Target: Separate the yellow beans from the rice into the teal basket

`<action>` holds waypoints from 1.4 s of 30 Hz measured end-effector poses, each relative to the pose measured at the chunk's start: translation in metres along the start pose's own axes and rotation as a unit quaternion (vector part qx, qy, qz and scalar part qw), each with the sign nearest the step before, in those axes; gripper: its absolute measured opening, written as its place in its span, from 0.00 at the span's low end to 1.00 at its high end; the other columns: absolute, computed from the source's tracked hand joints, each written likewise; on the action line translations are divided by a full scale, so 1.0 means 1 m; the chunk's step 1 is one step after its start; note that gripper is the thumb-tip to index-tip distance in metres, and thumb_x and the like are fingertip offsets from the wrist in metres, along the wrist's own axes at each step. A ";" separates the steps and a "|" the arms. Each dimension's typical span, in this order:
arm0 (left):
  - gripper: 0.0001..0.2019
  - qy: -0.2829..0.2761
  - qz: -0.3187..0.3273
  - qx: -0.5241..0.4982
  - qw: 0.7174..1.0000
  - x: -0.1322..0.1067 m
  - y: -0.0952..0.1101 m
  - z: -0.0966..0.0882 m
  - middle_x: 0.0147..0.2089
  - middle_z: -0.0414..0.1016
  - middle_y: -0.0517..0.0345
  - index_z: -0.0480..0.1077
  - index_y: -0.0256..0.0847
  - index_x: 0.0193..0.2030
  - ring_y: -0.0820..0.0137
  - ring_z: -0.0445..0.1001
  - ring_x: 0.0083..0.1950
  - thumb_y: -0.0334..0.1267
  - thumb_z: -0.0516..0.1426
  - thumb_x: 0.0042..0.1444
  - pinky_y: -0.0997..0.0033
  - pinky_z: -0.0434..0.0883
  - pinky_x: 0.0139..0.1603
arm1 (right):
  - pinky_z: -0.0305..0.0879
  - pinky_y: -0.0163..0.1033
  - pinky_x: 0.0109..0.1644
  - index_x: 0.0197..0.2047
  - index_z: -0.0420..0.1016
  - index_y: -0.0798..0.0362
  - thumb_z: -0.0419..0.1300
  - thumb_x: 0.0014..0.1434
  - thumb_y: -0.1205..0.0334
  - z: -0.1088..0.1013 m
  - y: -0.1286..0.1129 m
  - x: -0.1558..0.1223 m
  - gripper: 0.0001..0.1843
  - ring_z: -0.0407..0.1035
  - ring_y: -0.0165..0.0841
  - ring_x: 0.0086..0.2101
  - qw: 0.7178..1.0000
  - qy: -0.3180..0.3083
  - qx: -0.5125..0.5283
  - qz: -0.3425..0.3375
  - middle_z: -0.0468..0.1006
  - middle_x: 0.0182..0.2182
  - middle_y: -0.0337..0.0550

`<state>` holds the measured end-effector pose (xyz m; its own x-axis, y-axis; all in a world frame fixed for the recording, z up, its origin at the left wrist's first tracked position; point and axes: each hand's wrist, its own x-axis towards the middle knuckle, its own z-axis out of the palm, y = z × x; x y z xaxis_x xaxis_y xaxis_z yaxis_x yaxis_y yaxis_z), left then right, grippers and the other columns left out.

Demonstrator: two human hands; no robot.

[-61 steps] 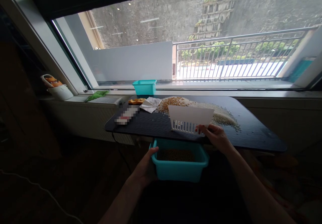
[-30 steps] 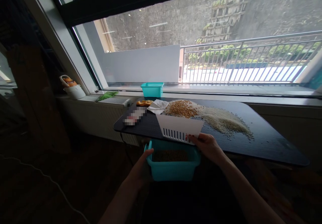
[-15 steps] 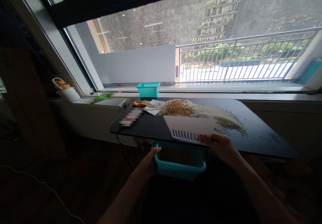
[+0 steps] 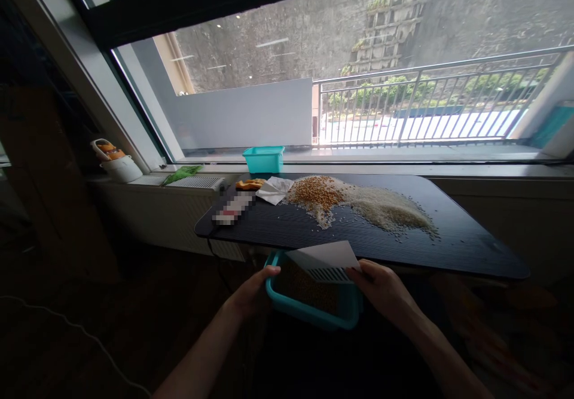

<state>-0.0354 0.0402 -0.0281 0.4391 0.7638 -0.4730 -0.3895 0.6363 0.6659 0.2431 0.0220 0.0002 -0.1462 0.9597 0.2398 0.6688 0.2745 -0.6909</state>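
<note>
My left hand (image 4: 251,288) grips the left rim of a teal plastic tub (image 4: 309,315) held just below the near edge of the black table (image 4: 470,243); brownish grains lie in the tub. My right hand (image 4: 381,285) holds a white slotted scraper (image 4: 325,261) by its right end, lying over the tub's back rim at the table edge. On the table behind, a heap of yellow kernels (image 4: 316,191) meets a spread of white rice (image 4: 385,207).
A second teal tub (image 4: 263,158) stands on the window sill. A crumpled white paper (image 4: 273,188), an orange item (image 4: 249,183) and a small blurred packet (image 4: 233,209) lie at the table's left. A white pot (image 4: 120,168) sits on the radiator ledge.
The scraper has come down from the table surface to the edge, over the tub. The tub has tilted and risen slightly in my left hand.
</note>
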 end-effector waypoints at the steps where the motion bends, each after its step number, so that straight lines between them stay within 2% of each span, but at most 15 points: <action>1: 0.21 0.005 0.002 0.002 1.000 -0.003 0.001 -0.002 0.40 0.77 0.47 0.65 0.29 0.52 0.63 0.76 0.40 0.38 0.55 0.52 0.68 0.69 0.44 | 0.63 0.32 0.31 0.28 0.76 0.54 0.52 0.57 0.50 0.000 -0.002 -0.001 0.18 0.69 0.32 0.30 1.000 0.010 0.011 -0.002 0.77 0.29 0.41; 4: 0.22 0.029 0.015 0.010 0.999 -0.012 0.001 -0.005 0.39 0.77 0.48 0.65 0.30 0.52 0.65 0.76 0.40 0.39 0.55 0.52 0.72 0.69 0.41 | 0.64 0.33 0.32 0.27 0.76 0.53 0.56 0.53 0.49 -0.009 -0.010 -0.003 0.17 0.69 0.33 0.29 0.995 0.039 0.087 0.014 0.77 0.27 0.41; 6: 0.23 0.040 0.019 0.021 0.999 -0.017 0.000 -0.007 0.40 0.77 0.48 0.65 0.31 0.53 0.64 0.75 0.40 0.41 0.55 0.52 0.71 0.69 0.39 | 0.65 0.34 0.31 0.27 0.77 0.54 0.59 0.49 0.48 -0.022 -0.010 -0.004 0.17 0.70 0.35 0.29 0.984 0.072 0.151 0.057 0.78 0.26 0.41; 9: 0.24 0.023 0.027 0.041 0.999 -0.019 -0.002 -0.007 0.43 0.76 0.46 0.64 0.31 0.54 0.62 0.74 0.45 0.42 0.55 0.52 0.69 0.68 0.44 | 0.67 0.36 0.30 0.27 0.78 0.53 0.62 0.44 0.49 -0.042 -0.001 -0.003 0.15 0.71 0.36 0.27 0.953 0.163 0.210 0.144 0.79 0.25 0.40; 11: 0.25 0.009 0.032 0.053 0.998 -0.020 -0.004 -0.008 0.45 0.75 0.46 0.64 0.30 0.55 0.62 0.72 0.49 0.42 0.55 0.53 0.68 0.66 0.49 | 0.68 0.36 0.27 0.29 0.78 0.52 0.64 0.42 0.52 -0.051 0.008 -0.003 0.13 0.71 0.36 0.25 0.924 0.214 0.243 0.204 0.79 0.24 0.40; 14: 0.26 0.011 0.025 0.061 0.998 -0.019 -0.005 -0.009 0.45 0.75 0.46 0.63 0.30 0.55 0.62 0.71 0.49 0.44 0.55 0.53 0.67 0.65 0.50 | 0.65 0.35 0.19 0.29 0.78 0.52 0.66 0.40 0.53 -0.053 0.017 -0.004 0.13 0.71 0.35 0.22 0.890 0.244 0.288 0.255 0.79 0.24 0.41; 18: 0.25 0.035 0.015 0.071 0.997 -0.020 -0.004 -0.011 0.41 0.76 0.48 0.64 0.30 0.54 0.65 0.74 0.41 0.45 0.55 0.53 0.70 0.67 0.44 | 0.61 0.31 0.15 0.26 0.76 0.54 0.66 0.40 0.52 -0.048 0.014 -0.007 0.14 0.70 0.32 0.19 0.879 0.255 0.309 0.259 0.78 0.23 0.44; 21: 0.25 0.041 0.015 0.071 0.997 -0.021 -0.003 -0.011 0.38 0.76 0.49 0.64 0.30 0.54 0.66 0.75 0.37 0.45 0.55 0.53 0.70 0.67 0.41 | 0.59 0.29 0.14 0.28 0.75 0.56 0.66 0.42 0.52 -0.047 0.007 -0.009 0.15 0.69 0.30 0.17 0.881 0.233 0.309 0.274 0.78 0.22 0.45; 27: 0.25 0.049 0.038 0.038 0.997 -0.020 -0.005 -0.012 0.40 0.76 0.48 0.65 0.29 0.53 0.62 0.74 0.44 0.43 0.57 0.51 0.68 0.68 0.44 | 0.59 0.29 0.15 0.31 0.74 0.57 0.65 0.44 0.53 -0.051 0.007 -0.012 0.16 0.68 0.29 0.16 0.883 0.179 0.313 0.301 0.76 0.19 0.44; 32: 0.23 0.051 0.063 0.040 0.996 -0.014 -0.008 -0.010 0.42 0.76 0.48 0.66 0.30 0.52 0.61 0.72 0.48 0.42 0.57 0.51 0.68 0.67 0.48 | 0.58 0.29 0.14 0.30 0.74 0.56 0.66 0.44 0.54 -0.050 0.011 -0.012 0.14 0.67 0.29 0.16 0.885 0.181 0.319 0.285 0.75 0.18 0.42; 35: 0.22 0.049 0.059 0.054 0.996 -0.012 -0.007 -0.008 0.42 0.76 0.48 0.66 0.31 0.51 0.63 0.73 0.46 0.42 0.57 0.52 0.68 0.67 0.46 | 0.60 0.30 0.15 0.31 0.74 0.56 0.66 0.43 0.56 -0.047 0.011 -0.011 0.13 0.68 0.30 0.17 0.873 0.197 0.348 0.280 0.76 0.19 0.42; 38: 0.21 0.047 0.037 0.076 0.995 -0.016 -0.005 -0.009 0.39 0.76 0.49 0.67 0.31 0.50 0.65 0.74 0.39 0.41 0.57 0.52 0.70 0.68 0.40 | 0.62 0.30 0.16 0.31 0.74 0.55 0.66 0.42 0.60 -0.045 0.012 -0.011 0.11 0.70 0.30 0.19 0.852 0.218 0.384 0.281 0.76 0.21 0.42; 42: 0.23 0.059 -0.009 0.069 0.996 -0.036 0.000 -0.015 0.35 0.77 0.49 0.65 0.29 0.51 0.66 0.75 0.33 0.42 0.56 0.51 0.70 0.69 0.35 | 0.62 0.29 0.16 0.31 0.74 0.55 0.66 0.40 0.63 -0.049 0.016 -0.012 0.11 0.69 0.29 0.19 0.825 0.218 0.429 0.297 0.76 0.22 0.41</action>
<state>-0.0629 0.0139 -0.0197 0.3434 0.7653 -0.5445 -0.2643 0.6350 0.7259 0.2909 0.0116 0.0194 0.4226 0.8790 -0.2206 -0.2603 -0.1155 -0.9586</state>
